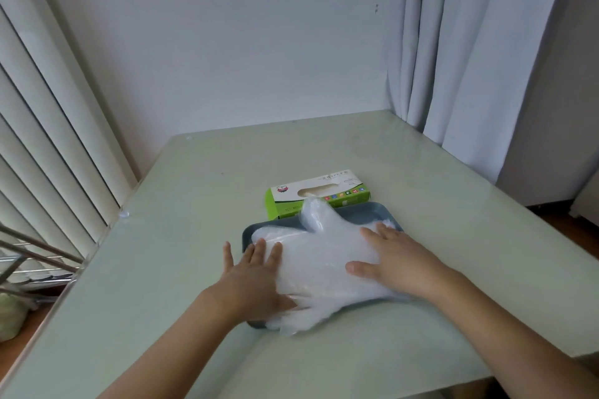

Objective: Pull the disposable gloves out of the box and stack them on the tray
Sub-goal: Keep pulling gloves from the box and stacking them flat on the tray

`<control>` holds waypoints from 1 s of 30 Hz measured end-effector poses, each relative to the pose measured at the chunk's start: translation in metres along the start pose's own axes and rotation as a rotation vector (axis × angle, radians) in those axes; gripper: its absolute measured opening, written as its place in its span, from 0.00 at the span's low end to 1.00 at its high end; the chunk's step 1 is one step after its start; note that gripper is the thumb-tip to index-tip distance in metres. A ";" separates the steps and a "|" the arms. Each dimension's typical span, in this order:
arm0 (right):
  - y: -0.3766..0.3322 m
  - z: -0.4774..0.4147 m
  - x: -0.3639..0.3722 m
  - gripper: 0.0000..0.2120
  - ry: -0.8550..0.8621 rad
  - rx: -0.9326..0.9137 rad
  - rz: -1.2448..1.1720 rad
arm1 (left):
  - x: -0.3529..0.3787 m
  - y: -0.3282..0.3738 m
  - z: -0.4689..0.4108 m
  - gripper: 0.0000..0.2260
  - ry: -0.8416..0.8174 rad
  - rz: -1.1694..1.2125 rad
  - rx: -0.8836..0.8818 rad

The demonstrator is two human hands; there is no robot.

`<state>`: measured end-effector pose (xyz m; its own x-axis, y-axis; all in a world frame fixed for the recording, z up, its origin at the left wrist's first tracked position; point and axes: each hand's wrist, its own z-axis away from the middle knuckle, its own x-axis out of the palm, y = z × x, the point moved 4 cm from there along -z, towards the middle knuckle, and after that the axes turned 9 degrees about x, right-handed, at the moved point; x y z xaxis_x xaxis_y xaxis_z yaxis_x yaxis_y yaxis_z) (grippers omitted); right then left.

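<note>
- Both hands lie flat with straight, slightly spread fingers. The left hand [256, 272] presses the left end of the gloves [321, 256], and the right hand [395, 262] presses the right part. Nothing is pinched.
- The gloves are a thin, clear pile directly under both palms, on the tray [356, 207]. The tray reaches a little past the fingertips on the far side.
- The film looks light and slippery. If the palms lift quickly, I think the top sheets may cling to the skin and rise with them, and the pile would lose its order.
- Near the left wrist, the finger ends of the pile hang over the near rim of the tray onto the table [227, 188]. A push toward the body could drag more of the pile off.
- Beyond the fingertips, between the two hands, one thumb part of a glove stands up, puffed with air. It may spring back after pressing, so the pile would not lie flat.
- Just past the tray is the green box [324, 191], touching the far rim or almost; I cannot tell which. Something pale shows in its top opening, so probably more gloves remain. To reach it, a hand must pass over the pile and the raised thumb part.
- Well to the left of the left hand are blinds [48, 123] and a wire rack [32, 253]. Well to the right of the right hand hangs a curtain [453, 42]. None of them is near the hands.
</note>
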<state>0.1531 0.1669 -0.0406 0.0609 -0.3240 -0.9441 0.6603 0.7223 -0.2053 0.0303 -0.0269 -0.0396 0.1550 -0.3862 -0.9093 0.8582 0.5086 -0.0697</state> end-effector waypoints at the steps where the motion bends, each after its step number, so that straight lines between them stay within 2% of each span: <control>1: 0.002 -0.004 -0.006 0.38 0.014 0.003 0.002 | -0.001 -0.002 0.002 0.44 0.005 0.006 0.009; 4: -0.004 -0.013 -0.034 0.17 0.123 -0.023 -0.028 | -0.007 -0.012 0.006 0.46 0.025 0.087 0.022; 8: -0.022 -0.030 -0.081 0.14 0.254 -0.036 -0.160 | -0.026 -0.030 0.020 0.39 0.017 0.230 0.025; 11: -0.039 -0.052 -0.108 0.10 0.231 -0.061 -0.151 | -0.049 -0.048 0.027 0.34 0.101 0.291 0.007; 14: -0.061 -0.074 -0.118 0.13 0.127 -0.086 -0.126 | -0.070 -0.061 0.022 0.32 0.254 0.391 -0.010; 17: -0.085 -0.091 -0.108 0.20 0.048 -0.072 0.003 | -0.084 -0.063 0.004 0.29 0.374 0.487 0.007; 19: -0.093 -0.100 -0.094 0.26 0.041 -0.027 0.075 | -0.088 -0.059 -0.013 0.27 0.414 0.534 0.048; 21: -0.095 -0.107 -0.081 0.29 0.084 0.035 0.089 | -0.087 -0.051 -0.034 0.27 0.418 0.569 0.102; 26: -0.096 -0.117 -0.063 0.17 0.196 0.138 0.083 | -0.078 -0.040 -0.083 0.30 0.379 0.545 0.155; 28: -0.094 -0.121 -0.059 0.07 0.242 0.150 0.104 | -0.070 -0.037 -0.098 0.28 0.343 0.523 0.161; 30: -0.092 -0.123 -0.057 0.03 0.263 0.167 0.080 | -0.061 -0.036 -0.111 0.25 0.328 0.498 0.170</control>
<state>-0.0031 0.1939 0.0004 -0.0636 -0.0859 -0.9943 0.7760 0.6222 -0.1034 -0.0647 0.0635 -0.0269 0.4216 0.1362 -0.8965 0.7917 0.4267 0.4371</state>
